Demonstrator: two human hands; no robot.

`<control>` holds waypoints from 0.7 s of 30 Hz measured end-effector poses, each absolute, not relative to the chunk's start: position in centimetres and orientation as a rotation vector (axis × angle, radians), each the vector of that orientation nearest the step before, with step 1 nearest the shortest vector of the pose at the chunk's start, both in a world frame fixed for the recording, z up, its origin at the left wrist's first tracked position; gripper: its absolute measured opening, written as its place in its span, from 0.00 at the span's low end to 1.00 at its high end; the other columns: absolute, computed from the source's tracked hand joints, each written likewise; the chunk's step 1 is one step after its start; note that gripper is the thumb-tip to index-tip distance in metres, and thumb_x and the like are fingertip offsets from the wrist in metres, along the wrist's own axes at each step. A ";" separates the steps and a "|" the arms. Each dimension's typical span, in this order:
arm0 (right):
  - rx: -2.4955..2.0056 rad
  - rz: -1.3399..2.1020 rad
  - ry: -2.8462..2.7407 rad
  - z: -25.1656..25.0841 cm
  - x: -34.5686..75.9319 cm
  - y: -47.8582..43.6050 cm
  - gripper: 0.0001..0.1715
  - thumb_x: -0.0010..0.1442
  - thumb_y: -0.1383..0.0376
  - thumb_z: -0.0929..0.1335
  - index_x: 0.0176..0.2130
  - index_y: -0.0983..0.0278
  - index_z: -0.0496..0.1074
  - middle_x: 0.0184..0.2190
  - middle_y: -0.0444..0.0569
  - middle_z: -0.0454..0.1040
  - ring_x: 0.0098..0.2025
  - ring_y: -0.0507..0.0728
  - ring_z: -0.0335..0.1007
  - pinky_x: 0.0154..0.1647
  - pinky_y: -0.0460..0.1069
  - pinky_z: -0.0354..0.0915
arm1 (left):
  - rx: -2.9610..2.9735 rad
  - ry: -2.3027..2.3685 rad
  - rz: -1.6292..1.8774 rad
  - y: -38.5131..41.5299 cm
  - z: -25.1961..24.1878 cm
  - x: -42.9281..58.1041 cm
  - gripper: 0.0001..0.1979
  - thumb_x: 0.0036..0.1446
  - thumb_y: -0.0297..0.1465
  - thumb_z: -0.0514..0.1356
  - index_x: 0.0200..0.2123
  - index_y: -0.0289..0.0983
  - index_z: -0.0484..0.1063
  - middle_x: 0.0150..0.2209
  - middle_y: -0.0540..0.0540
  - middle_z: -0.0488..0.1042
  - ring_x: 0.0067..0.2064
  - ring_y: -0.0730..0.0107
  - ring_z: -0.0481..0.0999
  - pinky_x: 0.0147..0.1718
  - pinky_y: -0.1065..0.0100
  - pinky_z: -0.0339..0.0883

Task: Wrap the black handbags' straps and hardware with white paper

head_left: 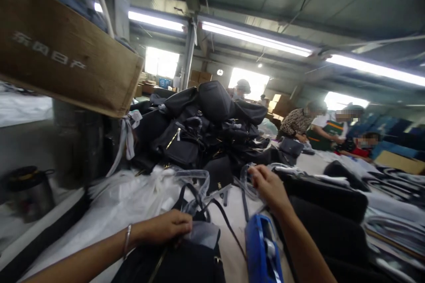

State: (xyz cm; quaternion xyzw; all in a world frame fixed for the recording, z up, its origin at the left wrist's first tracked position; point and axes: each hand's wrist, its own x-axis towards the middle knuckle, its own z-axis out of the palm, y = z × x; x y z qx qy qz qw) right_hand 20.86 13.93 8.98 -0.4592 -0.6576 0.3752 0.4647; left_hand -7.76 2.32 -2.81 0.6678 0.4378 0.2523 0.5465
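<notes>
A black bag (186, 265) with a gold zipper lies in front of me. My left hand (171, 226), with a silver bracelet at the wrist, is closed at the bag's top edge, beside a translucent plastic sheet (206, 233). Thin black straps (226, 214) loop up from the bag. Further forward, my right hand (265, 183) is raised, its fingers pinched on a clear plastic strip (244, 179). Below the right forearm stands a blue tape dispenser (254, 247).
Black bags (215, 101) are heaped across the table (232, 212). White plastic wrapping (122, 212) lies to the left, black padded pieces (325, 221) to the right. A cardboard box (66, 53) hangs at upper left. Several people (295, 124) work at the far right.
</notes>
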 end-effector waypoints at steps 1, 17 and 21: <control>-1.166 1.014 -1.636 6.8 20.3 12.5 0.25 0.49 0.46 0.73 0.23 0.64 0.69 0.14 0.39 0.64 0.15 0.46 0.56 0.15 0.42 0.49 | 1.533 1.027 0.630 2.3 -2.9 -7.9 0.19 0.59 0.48 0.54 0.27 0.38 0.62 0.26 0.53 0.63 0.27 0.71 0.64 0.27 0.71 0.58; -0.747 1.505 -0.797 3.0 15.4 12.7 0.19 0.52 0.57 0.75 0.38 0.64 0.68 0.19 0.34 0.61 0.15 0.42 0.50 0.13 0.37 0.50 | 2.506 1.057 0.418 -0.9 -0.9 -5.4 0.05 0.59 0.30 0.58 0.30 0.40 0.66 0.29 0.52 0.70 0.30 0.70 0.68 0.31 0.69 0.58; -0.781 1.124 -0.825 5.9 18.8 13.8 0.17 0.59 0.52 0.70 0.41 0.61 0.68 0.17 0.33 0.59 0.13 0.43 0.46 0.10 0.38 0.44 | 2.258 0.989 0.638 -1.2 0.3 -6.7 0.09 0.61 0.32 0.57 0.28 0.39 0.68 0.32 0.49 0.72 0.35 0.68 0.70 0.37 0.69 0.63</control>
